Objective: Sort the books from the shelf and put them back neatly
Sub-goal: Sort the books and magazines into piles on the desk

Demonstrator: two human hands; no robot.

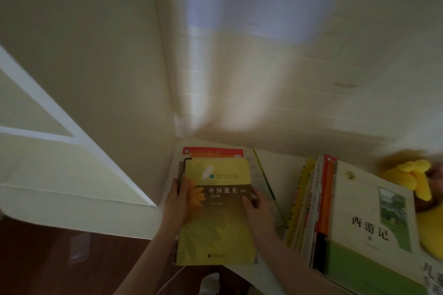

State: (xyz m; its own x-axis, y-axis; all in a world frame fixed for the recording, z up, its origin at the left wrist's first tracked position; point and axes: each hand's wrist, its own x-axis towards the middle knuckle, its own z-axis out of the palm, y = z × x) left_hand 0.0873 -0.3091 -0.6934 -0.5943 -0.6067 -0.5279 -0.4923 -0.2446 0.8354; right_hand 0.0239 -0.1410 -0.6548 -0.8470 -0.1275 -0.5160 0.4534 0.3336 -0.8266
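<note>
A yellow book with a brown title band (217,213) lies on top of a flat stack in the shelf's left corner. My left hand (176,201) grips the stack's left edge, thumb on the yellow cover. My right hand (257,206) grips the right edge, thumb over the cover. A red and orange book (213,152) shows under the stack at the back. To the right a row of books leans over, fronted by a white and green book (366,230); yellow, white and orange spines (309,206) are packed beside it.
A yellow and brown plush toy (416,179) sits behind the leaning row at far right. The cream wall (107,79) closes the corner on the left. A thin green-edged book (266,182) lies flat between the two groups. Dark wood floor (60,266) is below left.
</note>
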